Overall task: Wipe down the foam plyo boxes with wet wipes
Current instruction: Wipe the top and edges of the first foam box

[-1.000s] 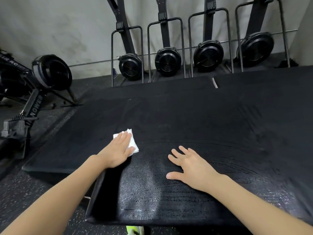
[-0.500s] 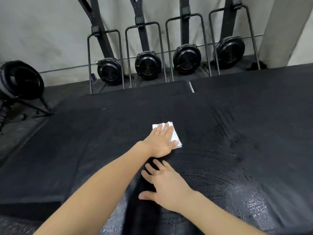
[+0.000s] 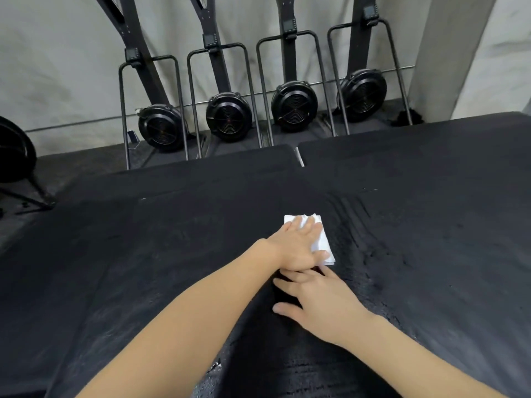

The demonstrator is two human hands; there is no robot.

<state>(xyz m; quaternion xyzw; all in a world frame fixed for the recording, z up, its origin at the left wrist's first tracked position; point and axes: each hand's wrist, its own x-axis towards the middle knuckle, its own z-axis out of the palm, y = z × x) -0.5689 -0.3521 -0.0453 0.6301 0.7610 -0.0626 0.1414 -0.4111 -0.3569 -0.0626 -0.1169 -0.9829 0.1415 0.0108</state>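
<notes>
Head view, looking down on black foam plyo boxes [image 3: 431, 254] set side by side. L hand [image 3: 298, 248] lies flat, palm down, on a folded white wet wipe [image 3: 323, 242]; fingers straight and close together, pointing toward the far edge, pressing the wipe onto the box top, no curl round it. Wipe sits roughly mid-top of the near box, well in from every edge; its far-left corner and right margin show past the fingers, the rest is hidden under the palm. R hand [image 3: 319, 303] rests palm down on the same top, just nearer the viewer than the L hand; fingers straight, slightly spread, tips touching or almost touching the heel of the L hand (cannot tell which); it holds nothing. L forearm crosses from the lower-left corner of the view, R forearm from the lower right.

Box top right of the wipe carries curved streak marks and a wet sheen toward the near edge. A lower black box top [image 3: 100, 254] lies to the left; two more tops meet at a narrow seam [image 3: 298, 159] along the far side.

Beyond the far edge: four black fan-wheel rowing machines [image 3: 228, 117] stored upright against a pale wall [image 3: 57, 67], each in a thin metal frame. Part of another black wheel [image 3: 14, 150] at the left edge. Pale column [image 3: 442, 53] at upper right.
</notes>
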